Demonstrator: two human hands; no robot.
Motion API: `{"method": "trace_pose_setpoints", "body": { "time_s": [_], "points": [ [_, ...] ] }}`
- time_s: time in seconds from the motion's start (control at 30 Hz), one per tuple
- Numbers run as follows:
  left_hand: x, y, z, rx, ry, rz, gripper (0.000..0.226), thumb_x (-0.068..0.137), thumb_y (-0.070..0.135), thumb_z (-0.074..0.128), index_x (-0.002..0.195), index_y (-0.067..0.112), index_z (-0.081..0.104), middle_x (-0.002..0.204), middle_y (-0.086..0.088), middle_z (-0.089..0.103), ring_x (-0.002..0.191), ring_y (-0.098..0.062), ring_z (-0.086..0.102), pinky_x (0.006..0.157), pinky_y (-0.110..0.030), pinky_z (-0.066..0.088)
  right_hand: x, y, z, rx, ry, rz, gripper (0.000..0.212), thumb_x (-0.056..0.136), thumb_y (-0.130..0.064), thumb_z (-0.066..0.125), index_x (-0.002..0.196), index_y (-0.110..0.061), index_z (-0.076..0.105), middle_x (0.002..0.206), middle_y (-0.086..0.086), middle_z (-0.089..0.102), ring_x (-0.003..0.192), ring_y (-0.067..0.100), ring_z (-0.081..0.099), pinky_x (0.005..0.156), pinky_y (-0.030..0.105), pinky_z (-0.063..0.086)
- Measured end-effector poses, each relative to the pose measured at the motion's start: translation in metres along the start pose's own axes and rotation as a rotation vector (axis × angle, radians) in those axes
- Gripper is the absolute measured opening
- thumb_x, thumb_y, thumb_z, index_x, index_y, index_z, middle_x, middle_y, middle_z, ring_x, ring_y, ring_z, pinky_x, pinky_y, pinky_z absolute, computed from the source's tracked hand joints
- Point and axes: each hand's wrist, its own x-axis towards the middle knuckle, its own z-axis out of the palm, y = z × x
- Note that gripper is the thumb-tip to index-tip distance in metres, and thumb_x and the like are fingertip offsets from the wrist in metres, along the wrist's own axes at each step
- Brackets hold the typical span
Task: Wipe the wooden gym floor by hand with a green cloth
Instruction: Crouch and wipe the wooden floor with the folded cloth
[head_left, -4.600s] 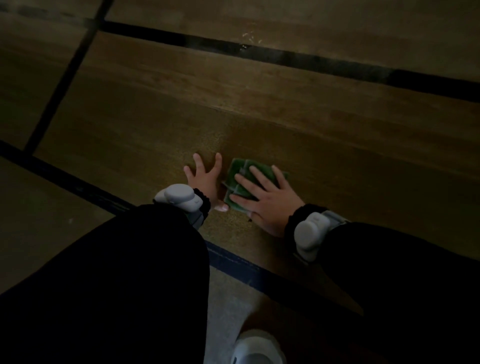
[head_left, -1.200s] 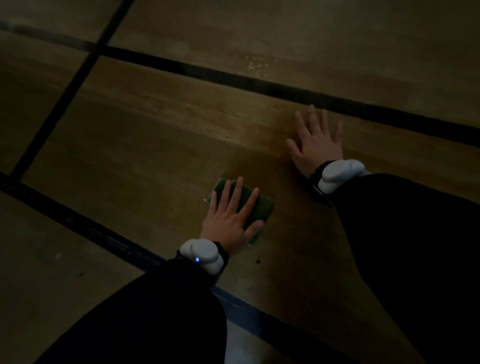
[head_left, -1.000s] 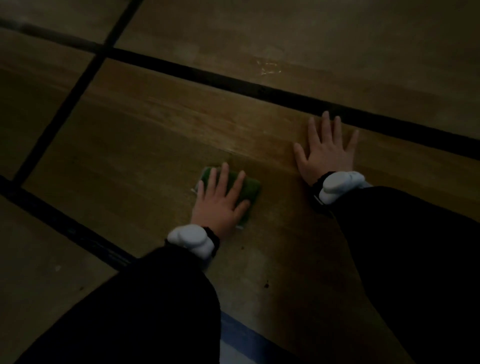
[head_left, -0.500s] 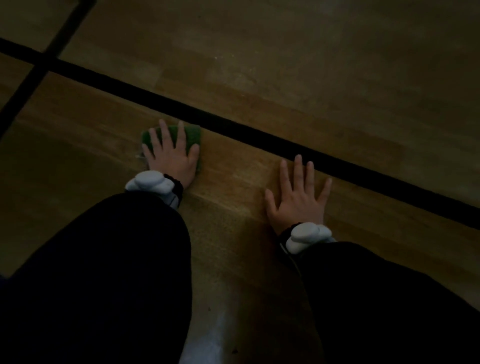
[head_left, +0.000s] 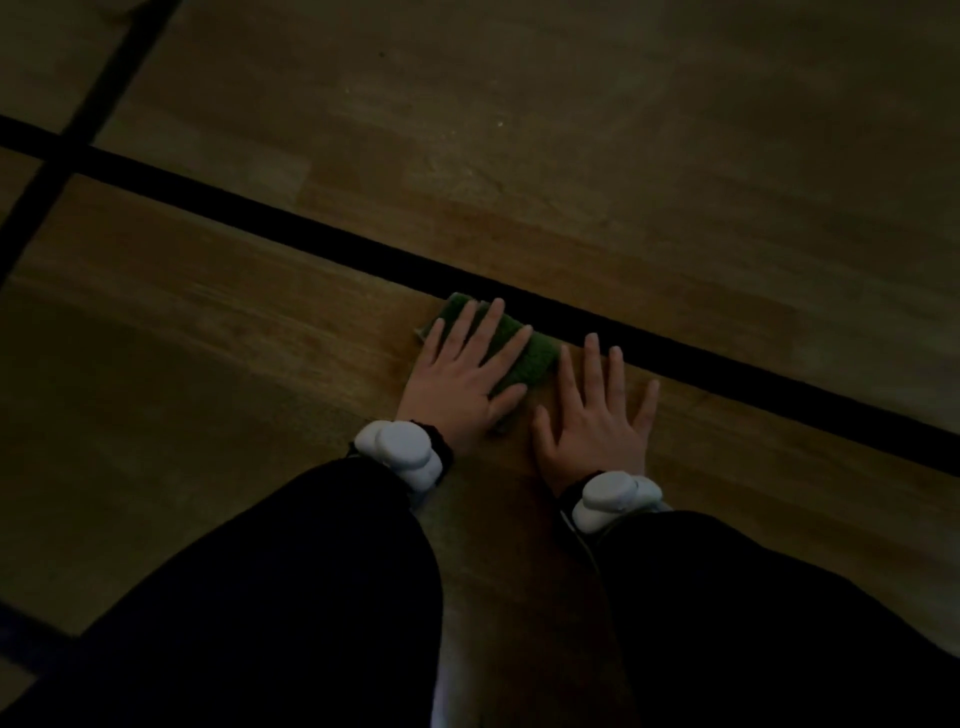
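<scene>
A folded green cloth (head_left: 535, 356) lies on the wooden gym floor (head_left: 234, 332), right beside a black painted line. My left hand (head_left: 462, 379) presses flat on the cloth with straight, spread fingers and covers most of it. My right hand (head_left: 597, 421) rests flat on the bare wood just right of the cloth, fingers spread, its index finger close to the cloth's edge. Both wrists wear white bands over black sleeves.
A black line (head_left: 727, 364) runs diagonally across the floor just beyond the hands. A second black line (head_left: 78, 130) crosses it at the upper left. My dark sleeves fill the bottom of the view. The lighting is dim.
My left hand has slid the cloth to the right along the black line, ending next to my right hand. The right hand stays flat on the floor.
</scene>
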Motion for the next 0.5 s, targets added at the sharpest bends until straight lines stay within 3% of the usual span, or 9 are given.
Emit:
{"method": "trace_pose_setpoints", "body": {
  "time_s": [0.23, 0.4, 0.5],
  "points": [
    [0.03, -0.089, -0.02, -0.142, 0.021, -0.308, 0.06, 0.099, 0.052, 0.02, 0.152, 0.032, -0.001, 0.16, -0.005, -0.013, 0.147, -0.03, -0.01, 0.117, -0.05, -0.002, -0.001, 0.0, 0.0, 0.047, 0.019, -0.03, 0.07, 0.088, -0.058, 0.01, 0.15, -0.033, -0.009, 0.158, -0.004, -0.021, 0.145, 0.019, -0.021, 0.109, 0.053, -0.02],
    [0.077, -0.082, -0.036, -0.226, 0.059, -0.583, 0.06, 0.1, 0.05, 0.018, 0.153, 0.026, 0.001, 0.159, -0.009, -0.011, 0.146, -0.036, -0.008, 0.116, -0.057, -0.001, -0.001, 0.0, 0.001, 0.073, 0.007, -0.036, 0.068, 0.093, -0.056, 0.02, 0.15, -0.033, -0.009, 0.157, -0.005, -0.022, 0.141, 0.016, -0.026, 0.108, 0.052, -0.022],
    [0.094, -0.068, -0.042, -0.2, 0.077, -0.552, 0.06, 0.1, 0.05, 0.017, 0.153, 0.025, 0.001, 0.16, -0.01, -0.01, 0.146, -0.036, -0.008, 0.116, -0.056, -0.001, 0.0, 0.0, 0.001, 0.091, 0.002, -0.042, 0.068, 0.094, -0.056, 0.023, 0.15, -0.034, -0.01, 0.156, -0.006, -0.024, 0.138, 0.013, -0.03, 0.107, 0.051, -0.024]
  ]
}}
